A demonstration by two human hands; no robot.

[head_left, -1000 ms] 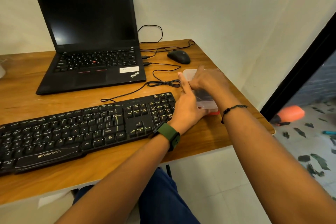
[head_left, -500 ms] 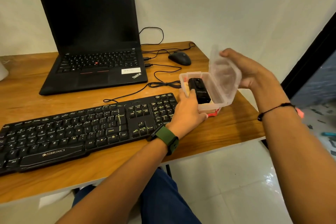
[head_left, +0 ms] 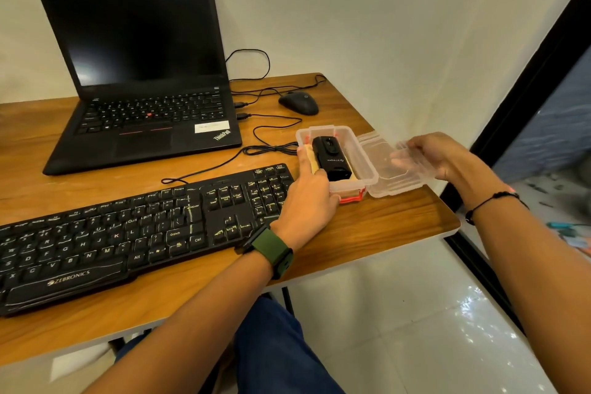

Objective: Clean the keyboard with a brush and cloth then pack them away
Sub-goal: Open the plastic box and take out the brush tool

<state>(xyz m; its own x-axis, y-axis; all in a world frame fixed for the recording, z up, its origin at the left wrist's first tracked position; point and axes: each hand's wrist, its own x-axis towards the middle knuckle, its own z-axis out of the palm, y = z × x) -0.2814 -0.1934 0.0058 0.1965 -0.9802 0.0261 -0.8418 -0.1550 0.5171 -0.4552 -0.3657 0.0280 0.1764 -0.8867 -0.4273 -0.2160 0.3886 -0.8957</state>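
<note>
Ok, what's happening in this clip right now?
A person sits at a wooden desk and has a clear plastic box open. The left hand steadies the box beside the keyboard; the right hand holds its lid just off to the right. A black device lies inside.

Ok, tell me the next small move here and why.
Probably let go of the clear lid, which the right hand holds beside the open box, then lift out the black tool. The left hand already steadies the box, and the keyboard is untouched.
</note>
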